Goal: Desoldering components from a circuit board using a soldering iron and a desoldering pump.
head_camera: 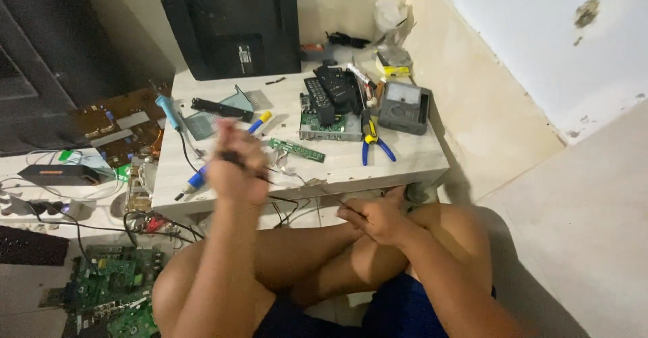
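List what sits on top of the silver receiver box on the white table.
Two black remote controls lie stacked across the receiver box, beside the grey multimeter. A strip of green circuit board shows at the box's open top; the rest of its inside is covered by the remotes.

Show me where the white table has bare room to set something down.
The table is barest at its front right corner, below the blue-handled pliers and the grey meter. A smaller bare strip lies along the front edge, right of the green board. The back middle is crowded with remotes; the left side holds a soldering iron and screwdrivers.
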